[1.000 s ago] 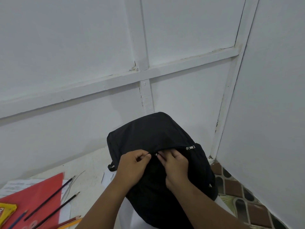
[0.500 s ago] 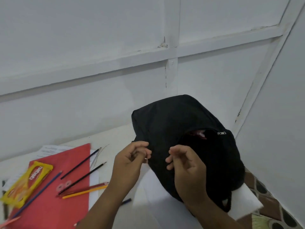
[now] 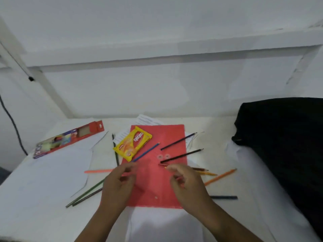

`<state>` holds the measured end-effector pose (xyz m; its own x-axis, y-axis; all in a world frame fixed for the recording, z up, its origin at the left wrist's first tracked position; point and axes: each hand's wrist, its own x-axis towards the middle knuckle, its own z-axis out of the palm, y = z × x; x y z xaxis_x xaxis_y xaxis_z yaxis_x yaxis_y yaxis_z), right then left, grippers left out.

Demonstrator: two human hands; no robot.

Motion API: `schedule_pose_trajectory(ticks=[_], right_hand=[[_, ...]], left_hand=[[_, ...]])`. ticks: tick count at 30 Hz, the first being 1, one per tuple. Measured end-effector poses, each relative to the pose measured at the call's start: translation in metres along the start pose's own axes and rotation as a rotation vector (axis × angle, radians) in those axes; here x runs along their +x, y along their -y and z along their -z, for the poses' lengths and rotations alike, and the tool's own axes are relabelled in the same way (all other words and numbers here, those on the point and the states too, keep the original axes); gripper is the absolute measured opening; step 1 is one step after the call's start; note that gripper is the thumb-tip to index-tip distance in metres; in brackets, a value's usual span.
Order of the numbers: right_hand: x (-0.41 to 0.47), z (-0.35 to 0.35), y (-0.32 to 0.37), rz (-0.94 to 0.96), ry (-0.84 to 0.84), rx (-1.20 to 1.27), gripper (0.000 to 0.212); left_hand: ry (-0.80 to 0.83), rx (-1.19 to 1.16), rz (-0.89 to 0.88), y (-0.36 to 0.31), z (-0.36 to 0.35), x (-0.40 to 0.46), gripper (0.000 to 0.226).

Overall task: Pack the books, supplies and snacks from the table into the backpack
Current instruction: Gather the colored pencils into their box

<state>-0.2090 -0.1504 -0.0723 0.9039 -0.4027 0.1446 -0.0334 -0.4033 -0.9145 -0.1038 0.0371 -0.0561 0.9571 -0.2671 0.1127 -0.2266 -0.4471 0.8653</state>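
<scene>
Both hands over red folder [image 3: 158,172], fingers loosely curled, empty; snack pack [image 3: 132,145] on folder; backpack [image 3: 283,145] at rt.

Home study corner, white table [image 3: 43,180], panelled wall [image 3: 157,88]

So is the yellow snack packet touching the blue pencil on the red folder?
Touching. In the head view the yellow snack packet overlaps the blue pencil's lower stretch; both lie on the red folder.

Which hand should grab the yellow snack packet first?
Probably the left hand. It hovers just below the yellow snack packet on the red folder, while the right hand sits farther toward the backpack.
</scene>
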Motion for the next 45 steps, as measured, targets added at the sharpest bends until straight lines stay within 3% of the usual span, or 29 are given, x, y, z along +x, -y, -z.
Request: schedule_pose_trajectory(ticks=[4, 7, 12, 14, 19, 23, 28, 32, 36, 40, 45], right_hand=[[0.01, -0.056, -0.018, 0.05, 0.118, -0.289, 0.031], [0.009, -0.075, -0.033, 0.146, 0.085, -0.527, 0.026], [0.009, -0.078, -0.035, 0.188, -0.005, -0.517, 0.014], [0.01, -0.078, -0.034, 0.184, -0.029, -0.482, 0.013], [0.014, -0.071, -0.027, 0.17, -0.167, -0.366, 0.019], [0.018, -0.056, -0.018, 0.228, -0.276, -0.316, 0.019], [0.01, -0.036, -0.01, 0.221, -0.429, -0.283, 0.028], [-0.002, -0.011, -0.007, 0.169, -0.522, -0.237, 0.024], [-0.023, 0.041, -0.004, 0.101, -0.618, -0.222, 0.025], [-0.05, 0.121, -0.008, 0.053, -0.736, -0.346, 0.024], [-0.088, 0.226, -0.022, 0.02, -0.887, -0.478, 0.024]], left_hand=[[-0.048, 0.104, -0.049, 0.039, 0.039, 0.032, 0.037], [-0.016, 0.203, -0.073, 0.055, 0.043, 0.064, 0.031], [0.104, 0.387, 0.066, 0.065, 0.026, 0.111, 0.063], [0.125, 0.492, 0.144, 0.063, 0.018, 0.124, 0.067], [0.11, 0.553, 0.141, 0.065, 0.017, 0.146, 0.06], [0.176, 0.188, 0.071, 0.063, 0.025, 0.147, 0.049], [0.173, -0.15, -0.017, 0.026, 0.027, 0.132, 0.052], [0.293, -0.386, -0.045, -0.018, 0.005, 0.122, 0.049], [0.558, -0.643, 0.103, -0.063, -0.037, 0.093, 0.043], [0.726, -0.719, 0.199, -0.104, -0.088, 0.054, 0.042], [0.867, -0.66, 0.18, -0.15, -0.149, 0.002, 0.035]])
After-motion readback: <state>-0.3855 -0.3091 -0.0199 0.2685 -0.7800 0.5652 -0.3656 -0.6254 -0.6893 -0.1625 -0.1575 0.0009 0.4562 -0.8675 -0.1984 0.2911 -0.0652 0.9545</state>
